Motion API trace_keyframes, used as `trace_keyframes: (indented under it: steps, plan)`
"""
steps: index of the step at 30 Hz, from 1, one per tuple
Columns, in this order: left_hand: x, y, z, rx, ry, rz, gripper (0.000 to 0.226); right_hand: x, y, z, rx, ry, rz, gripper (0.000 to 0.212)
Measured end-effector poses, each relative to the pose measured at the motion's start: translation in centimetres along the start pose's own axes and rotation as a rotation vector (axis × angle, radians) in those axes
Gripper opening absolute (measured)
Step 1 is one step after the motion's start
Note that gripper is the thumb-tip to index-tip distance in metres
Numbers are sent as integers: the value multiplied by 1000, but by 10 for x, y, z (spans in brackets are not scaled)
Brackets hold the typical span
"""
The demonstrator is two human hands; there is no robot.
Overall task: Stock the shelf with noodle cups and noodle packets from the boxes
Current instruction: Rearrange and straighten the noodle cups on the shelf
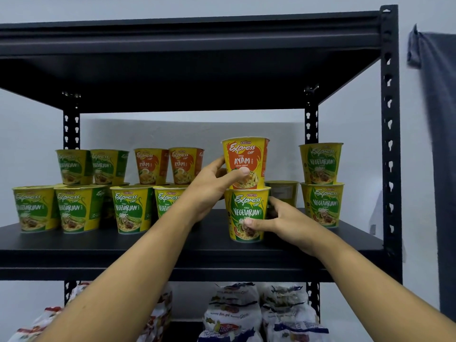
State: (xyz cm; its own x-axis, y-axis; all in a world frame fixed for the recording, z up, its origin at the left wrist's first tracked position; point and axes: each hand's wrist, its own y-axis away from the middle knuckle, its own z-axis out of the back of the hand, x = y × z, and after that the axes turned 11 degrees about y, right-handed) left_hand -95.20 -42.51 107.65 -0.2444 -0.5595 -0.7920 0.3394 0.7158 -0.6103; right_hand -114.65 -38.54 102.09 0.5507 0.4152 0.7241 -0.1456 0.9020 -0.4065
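On the middle board of the black shelf (123, 245) a green Vegetarian noodle cup (246, 208) stands upright near the front. My right hand (283, 222) grips its lower side, thumb on the front. An orange Ayam noodle cup (245, 156) sits stacked on top of it, and my left hand (212, 186) grips that one from the left with the thumb across its front. Several more Vegetarian and Ayam cups (133, 208) stand in two tiers to the left.
A stack of two Vegetarian cups (322, 183) stands at the right end, with another cup (282, 192) behind my right hand. Noodle packets (234, 312) fill the shelf below. A grey cloth (434, 95) hangs on the wall to the right.
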Motion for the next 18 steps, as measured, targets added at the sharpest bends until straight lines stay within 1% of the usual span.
trace_keyframes:
  steps: [3, 7, 18]
  plan:
    - [0, 0, -1, 3, -5, 3, 45, 1, 0, 0, 2, -1, 0, 85]
    - [0, 0, 0, 4, -2, 0, 43, 2, 0, -1, -1, 1, 1, 88]
    - [6, 2, -4, -82, -61, -46, 85, 5, 3, -1, 1, 4, 5, 68]
